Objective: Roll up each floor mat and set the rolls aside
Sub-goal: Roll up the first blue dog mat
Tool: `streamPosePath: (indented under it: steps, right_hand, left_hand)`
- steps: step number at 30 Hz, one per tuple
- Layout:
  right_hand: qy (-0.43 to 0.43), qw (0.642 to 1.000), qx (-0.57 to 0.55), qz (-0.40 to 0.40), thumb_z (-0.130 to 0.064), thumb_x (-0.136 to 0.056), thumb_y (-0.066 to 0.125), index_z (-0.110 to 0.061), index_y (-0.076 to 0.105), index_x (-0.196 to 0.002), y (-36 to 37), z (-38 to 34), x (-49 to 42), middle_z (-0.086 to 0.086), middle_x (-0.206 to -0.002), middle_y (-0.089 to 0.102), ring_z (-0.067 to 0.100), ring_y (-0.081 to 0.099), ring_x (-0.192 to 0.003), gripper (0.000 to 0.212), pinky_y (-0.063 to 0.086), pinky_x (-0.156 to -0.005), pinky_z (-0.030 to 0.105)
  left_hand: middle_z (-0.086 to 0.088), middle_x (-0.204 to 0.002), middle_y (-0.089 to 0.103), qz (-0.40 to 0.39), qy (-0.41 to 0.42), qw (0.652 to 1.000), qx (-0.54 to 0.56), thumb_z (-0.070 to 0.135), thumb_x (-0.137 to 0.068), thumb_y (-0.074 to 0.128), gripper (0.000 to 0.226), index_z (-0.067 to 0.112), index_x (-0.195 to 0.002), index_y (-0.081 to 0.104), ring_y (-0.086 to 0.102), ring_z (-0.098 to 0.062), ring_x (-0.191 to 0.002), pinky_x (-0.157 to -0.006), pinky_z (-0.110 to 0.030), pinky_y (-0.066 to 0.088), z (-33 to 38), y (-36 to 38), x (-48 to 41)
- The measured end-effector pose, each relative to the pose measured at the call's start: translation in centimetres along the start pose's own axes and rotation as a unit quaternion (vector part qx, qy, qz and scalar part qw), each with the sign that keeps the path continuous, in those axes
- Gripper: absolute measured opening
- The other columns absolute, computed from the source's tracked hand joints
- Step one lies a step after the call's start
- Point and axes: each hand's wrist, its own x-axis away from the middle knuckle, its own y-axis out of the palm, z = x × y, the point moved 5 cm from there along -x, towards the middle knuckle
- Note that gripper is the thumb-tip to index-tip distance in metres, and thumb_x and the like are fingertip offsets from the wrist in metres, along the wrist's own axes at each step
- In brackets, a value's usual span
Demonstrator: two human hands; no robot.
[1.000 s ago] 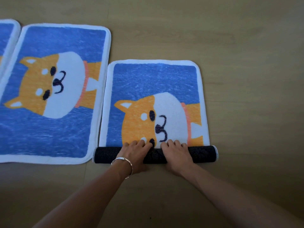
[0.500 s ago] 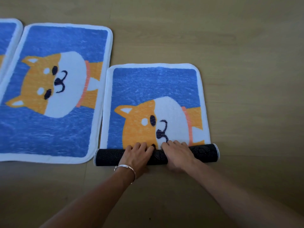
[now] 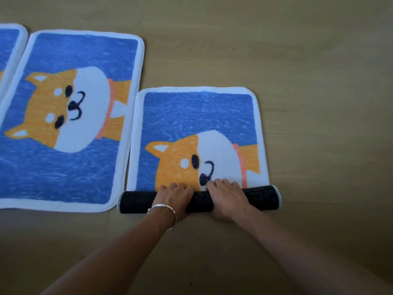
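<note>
On the floor (image 3: 319,81), the right mat (image 3: 197,120) carries its roll (image 3: 136,202) along the near edge, left hand (image 3: 174,196) and right hand (image 3: 227,198) side by side atop the middle. Just left lies a flat mat (image 3: 63,171) (reaching farther back), then a third mat (image 3: 8,45), far left.

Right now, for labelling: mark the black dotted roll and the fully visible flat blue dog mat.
black dotted roll (image 3: 136,200): head view, left end.
fully visible flat blue dog mat (image 3: 63,171): head view, blue field.

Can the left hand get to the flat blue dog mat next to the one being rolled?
Probably yes: the flat blue dog-print mat lies uncovered beside the left hand, though that hand holds the black dotted roll.
</note>
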Motion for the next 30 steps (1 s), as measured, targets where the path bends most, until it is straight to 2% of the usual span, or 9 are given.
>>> streamPosePath:
  steps: [5, 8, 11, 14, 18, 22, 24, 27, 30]
  right_hand:
    - [-0.042, 0.987, 0.082, 0.135, -0.014, -0.047, 0.080, -0.018, 0.056, -0.092, 0.4, -0.5, 1.5, 0.002, -0.083, 0.054, 0.022, 0.052, -0.072, 0.051, 0.038, -0.059, 0.033]
    - [-0.033, 0.998, 0.028, 0.037, -0.016, -0.074, 0.067, -0.016, 0.046, -0.110, -0.4, -0.3, 0.6, 0.005, -0.105, 0.051, 0.025, 0.049, -0.097, 0.041, 0.038, -0.078, 0.037]
    - [-0.025, 0.996, -0.023, -0.084, -0.027, -0.076, 0.068, -0.016, 0.043, -0.117, -0.6, 0.0, -0.3, 0.005, -0.112, 0.050, 0.025, 0.049, -0.104, 0.049, 0.040, -0.082, 0.037]
    - [-0.051, 0.998, 0.000, -0.034, -0.028, -0.073, 0.069, -0.020, 0.041, -0.125, -0.4, -0.2, 0.2, 0.003, -0.117, 0.045, 0.023, 0.045, -0.106, 0.060, 0.039, -0.090, 0.037]
    - [-0.060, 0.992, 0.084, 0.078, -0.026, -0.079, 0.065, -0.018, 0.041, -0.122, -0.1, -0.3, 1.6, 0.004, -0.116, 0.047, 0.025, 0.046, -0.104, 0.050, 0.037, -0.086, 0.038]
    - [-0.020, 1.000, 0.017, 0.002, -0.020, -0.081, 0.064, -0.017, 0.042, -0.120, -0.3, -0.1, 0.7, 0.005, -0.115, 0.047, 0.025, 0.046, -0.105, 0.045, 0.037, -0.088, 0.038]
    - [-0.023, 0.998, -0.010, -0.051, -0.028, -0.077, 0.067, -0.016, 0.044, -0.118, -0.5, 0.2, 0.2, 0.005, -0.113, 0.048, 0.024, 0.048, -0.103, 0.048, 0.038, -0.086, 0.037]
    - [-0.072, 0.996, 0.036, 0.035, -0.033, -0.073, 0.070, -0.017, 0.047, -0.118, -0.3, 0.0, 0.9, 0.004, -0.111, 0.050, 0.023, 0.050, -0.100, 0.054, 0.041, -0.086, 0.037]
    - [-0.076, 0.986, 0.095, 0.115, -0.044, -0.057, 0.080, -0.016, 0.057, -0.109, 0.5, -0.2, 2.2, 0.003, -0.097, 0.058, 0.023, 0.055, -0.084, 0.064, 0.044, -0.070, 0.036]
  left_hand:
    - [-0.001, -0.113, 0.057, -0.049, 0.023, 0.998, 0.032, 0.034, -0.079, 0.064, 0.041, 0.024, -0.115, 0.048, 0.056, -0.024, -0.105, -0.081, -0.036, 0.044, -0.1, -1.1, -0.6]
    - [-0.003, -0.119, 0.049, 0.037, 0.053, 0.997, -0.032, 0.047, -0.077, 0.066, 0.063, 0.024, -0.129, 0.039, 0.050, -0.025, -0.107, -0.084, -0.037, 0.040, 0.4, -0.9, 0.3]
    - [-0.005, -0.120, 0.045, 0.035, 0.035, 0.998, -0.047, 0.048, -0.078, 0.066, 0.065, 0.020, -0.129, 0.037, 0.048, -0.027, -0.108, -0.085, -0.040, 0.040, 0.6, -0.2, 0.5]
    - [-0.005, -0.118, 0.049, -0.012, 0.002, 1.000, -0.007, 0.035, -0.081, 0.066, 0.051, 0.021, -0.122, 0.040, 0.049, -0.026, -0.109, -0.087, -0.040, 0.040, 0.4, -0.5, -0.1]
    - [-0.004, -0.119, 0.050, -0.028, 0.011, 0.999, 0.018, 0.035, -0.079, 0.067, 0.054, 0.022, -0.125, 0.041, 0.050, -0.025, -0.111, -0.089, -0.039, 0.040, 0.3, -1.0, -0.3]
    - [-0.005, -0.108, 0.055, 0.076, 0.048, 0.995, -0.053, 0.055, -0.056, 0.080, 0.088, 0.021, -0.127, 0.040, 0.057, -0.027, -0.093, -0.074, -0.041, 0.046, 0.3, -0.5, 0.7]
    - [-0.006, -0.112, 0.052, 0.068, 0.036, 0.995, -0.061, 0.052, -0.064, 0.076, 0.086, 0.020, -0.132, 0.035, 0.055, -0.028, -0.098, -0.079, -0.043, 0.044, 0.4, -0.1, 0.8]
    - [-0.005, -0.119, 0.048, -0.005, 0.012, 1.000, -0.022, 0.036, -0.080, 0.065, 0.059, 0.022, -0.129, 0.035, 0.051, -0.029, -0.107, -0.086, -0.044, 0.042, 0.1, -0.2, 0.1]
    - [-0.004, -0.117, 0.051, -0.040, 0.019, 0.999, 0.020, 0.038, -0.078, 0.066, 0.054, 0.024, -0.123, 0.040, 0.054, -0.027, -0.105, -0.082, -0.042, 0.045, 0.4, -0.6, -0.2]
